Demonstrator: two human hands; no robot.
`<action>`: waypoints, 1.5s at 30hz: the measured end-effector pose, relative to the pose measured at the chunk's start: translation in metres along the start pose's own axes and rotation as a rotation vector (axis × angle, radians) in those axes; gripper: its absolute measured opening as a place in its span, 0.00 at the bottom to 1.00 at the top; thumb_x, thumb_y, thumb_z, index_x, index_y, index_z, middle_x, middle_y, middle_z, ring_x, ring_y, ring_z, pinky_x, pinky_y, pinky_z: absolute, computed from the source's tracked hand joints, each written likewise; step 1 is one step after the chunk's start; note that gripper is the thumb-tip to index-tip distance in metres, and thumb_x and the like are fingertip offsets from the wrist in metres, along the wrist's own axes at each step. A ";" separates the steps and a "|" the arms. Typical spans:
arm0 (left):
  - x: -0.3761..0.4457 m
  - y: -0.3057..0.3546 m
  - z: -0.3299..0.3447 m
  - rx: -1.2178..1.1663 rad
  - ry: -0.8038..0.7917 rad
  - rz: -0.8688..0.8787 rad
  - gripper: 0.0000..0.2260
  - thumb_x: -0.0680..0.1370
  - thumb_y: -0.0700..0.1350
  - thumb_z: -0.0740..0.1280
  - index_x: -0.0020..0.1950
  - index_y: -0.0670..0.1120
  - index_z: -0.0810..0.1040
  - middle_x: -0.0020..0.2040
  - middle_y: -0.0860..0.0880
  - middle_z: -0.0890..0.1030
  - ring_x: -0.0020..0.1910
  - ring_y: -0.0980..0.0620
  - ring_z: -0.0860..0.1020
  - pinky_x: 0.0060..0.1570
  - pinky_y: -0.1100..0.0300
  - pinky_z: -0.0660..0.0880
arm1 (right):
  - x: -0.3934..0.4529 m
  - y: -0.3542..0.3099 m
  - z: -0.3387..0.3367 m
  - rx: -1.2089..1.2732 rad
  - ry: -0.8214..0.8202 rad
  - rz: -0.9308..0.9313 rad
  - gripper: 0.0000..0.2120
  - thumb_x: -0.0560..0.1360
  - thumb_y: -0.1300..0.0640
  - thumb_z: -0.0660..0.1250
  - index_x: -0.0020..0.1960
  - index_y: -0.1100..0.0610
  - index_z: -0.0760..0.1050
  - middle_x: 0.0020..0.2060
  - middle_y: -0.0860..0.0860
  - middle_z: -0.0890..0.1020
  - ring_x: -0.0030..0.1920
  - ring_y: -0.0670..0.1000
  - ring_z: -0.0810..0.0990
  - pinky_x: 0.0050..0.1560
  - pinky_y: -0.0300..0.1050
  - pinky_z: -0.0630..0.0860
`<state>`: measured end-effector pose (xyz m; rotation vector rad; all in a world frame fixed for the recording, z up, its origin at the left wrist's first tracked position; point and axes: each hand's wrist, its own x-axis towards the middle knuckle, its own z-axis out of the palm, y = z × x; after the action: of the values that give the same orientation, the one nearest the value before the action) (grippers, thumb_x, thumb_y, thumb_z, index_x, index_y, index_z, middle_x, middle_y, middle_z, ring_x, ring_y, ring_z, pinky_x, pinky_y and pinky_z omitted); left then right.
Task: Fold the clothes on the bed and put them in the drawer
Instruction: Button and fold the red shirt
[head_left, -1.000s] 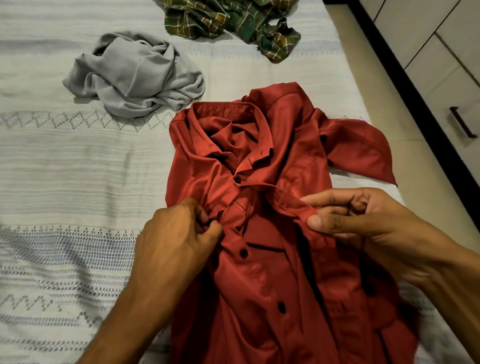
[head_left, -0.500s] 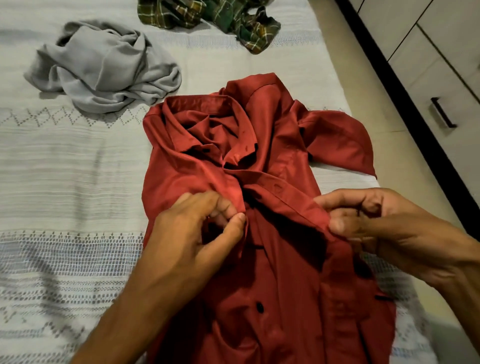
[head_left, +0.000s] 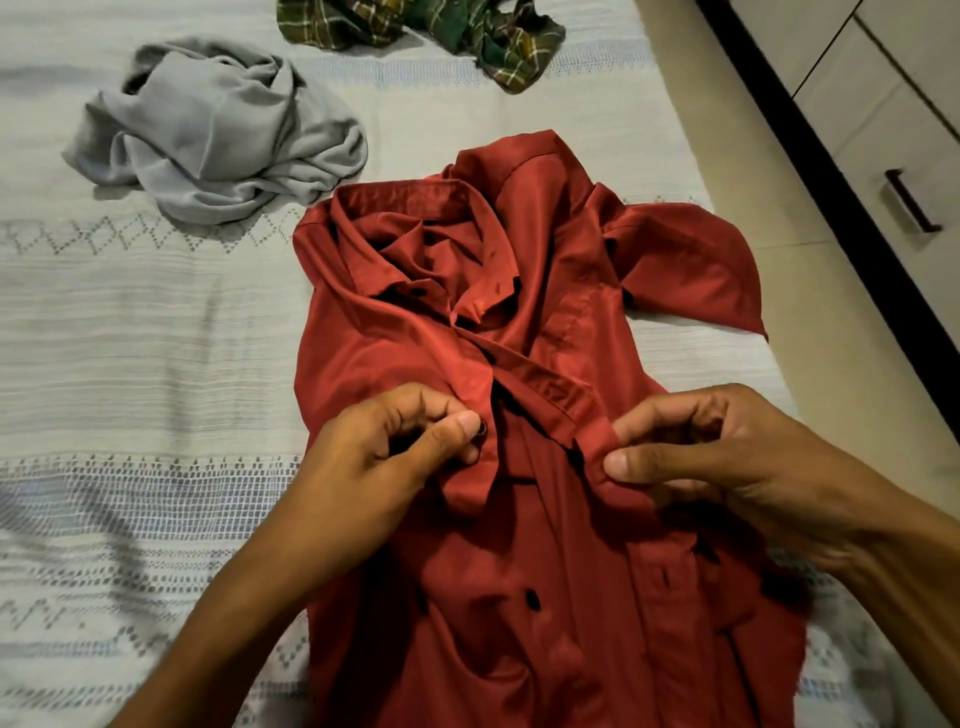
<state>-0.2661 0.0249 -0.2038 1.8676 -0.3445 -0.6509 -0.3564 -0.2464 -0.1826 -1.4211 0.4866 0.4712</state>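
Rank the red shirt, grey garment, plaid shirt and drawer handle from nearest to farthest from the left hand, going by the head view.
1. red shirt, pinched by the left hand.
2. grey garment, up-left on the bed.
3. plaid shirt, at the top edge.
4. drawer handle, far right, off the bed.

Beige floor (head_left: 779, 270) right of bed; dark baseboard strip (head_left: 810, 171) along cabinet.
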 end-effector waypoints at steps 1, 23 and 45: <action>0.000 0.000 -0.002 0.018 -0.023 0.004 0.08 0.80 0.56 0.70 0.48 0.53 0.84 0.44 0.50 0.87 0.43 0.57 0.83 0.45 0.64 0.75 | 0.000 0.001 0.001 -0.001 -0.012 -0.005 0.12 0.67 0.64 0.79 0.49 0.65 0.85 0.40 0.60 0.84 0.36 0.51 0.82 0.36 0.39 0.80; 0.018 -0.002 0.006 -0.274 0.302 0.011 0.08 0.82 0.52 0.69 0.51 0.48 0.84 0.45 0.48 0.88 0.40 0.58 0.81 0.41 0.71 0.74 | 0.001 0.001 -0.004 0.104 0.035 -0.183 0.14 0.66 0.63 0.81 0.49 0.63 0.84 0.42 0.59 0.84 0.42 0.54 0.85 0.46 0.43 0.84; -0.007 0.003 0.041 0.825 0.069 0.170 0.13 0.81 0.61 0.66 0.61 0.58 0.80 0.54 0.56 0.78 0.56 0.51 0.74 0.56 0.51 0.73 | 0.008 0.013 0.016 0.072 0.128 -0.275 0.11 0.65 0.60 0.81 0.45 0.56 0.84 0.35 0.53 0.82 0.34 0.47 0.80 0.35 0.36 0.77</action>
<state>-0.2956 -0.0035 -0.2103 2.5897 -0.8038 -0.3372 -0.3568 -0.2294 -0.1964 -1.4281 0.3981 0.1412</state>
